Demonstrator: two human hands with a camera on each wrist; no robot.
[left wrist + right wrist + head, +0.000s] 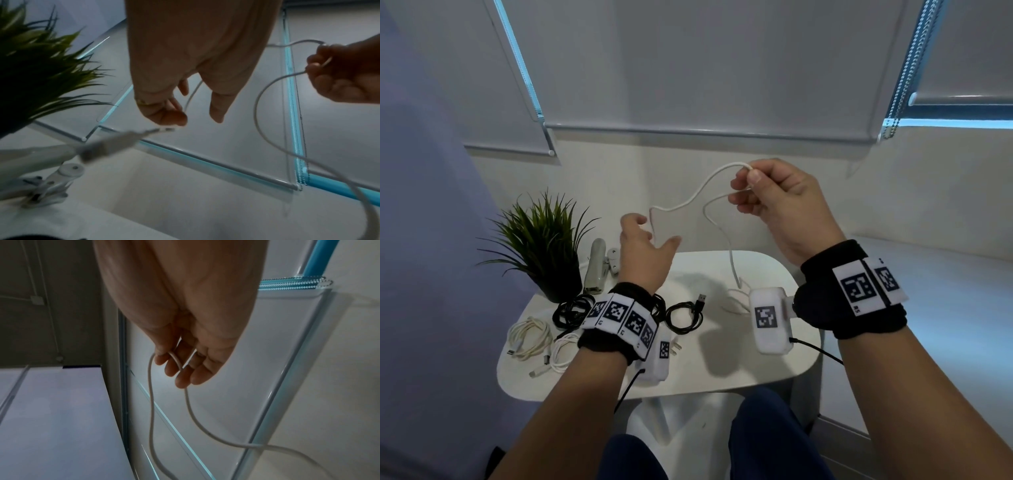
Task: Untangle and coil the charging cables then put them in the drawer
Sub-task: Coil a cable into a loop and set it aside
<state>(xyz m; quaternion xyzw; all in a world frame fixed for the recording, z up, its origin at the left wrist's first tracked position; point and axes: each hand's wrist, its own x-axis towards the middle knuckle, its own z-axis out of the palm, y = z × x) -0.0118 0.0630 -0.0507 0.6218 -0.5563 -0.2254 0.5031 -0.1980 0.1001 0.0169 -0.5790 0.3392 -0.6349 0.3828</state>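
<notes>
**White cable raised between two hands above the counter**

Head view: the right hand (777, 202) is lifted above the white counter (722, 363), thumb and fingers pinching a bend of a white cable (688, 202). One strand arcs left and down toward the left hand (643, 246); the other drops in a curve to the counter, where it ends in loose loops partly hidden behind the right wrist camera. The left hand is lower and relaxed, thumb spread, with the cable passing just by its fingers — whether it grips the strand cannot be told here. On the counter's left part lie two coiled white cables (530, 337) and black cables (681, 313), one with a USB plug pointing up. A potted plant (541, 240) stands at the back left corner, a stapler (595, 267) just beside it. No drawer shows.

Left wrist view: the left hand (185, 73) has loosely curled fingers (166, 115) with the thin cable (265, 116) running between them and the thumb — lightly touched rather than clamped. A blurred white plug hangs just below the fingertips. The right hand (345, 71) at the right edge holds the looped strand.

Right wrist view: the right hand (185, 321) has its fingers (180, 369) curled round the cable (151, 402), two strands hanging down from them.
</notes>
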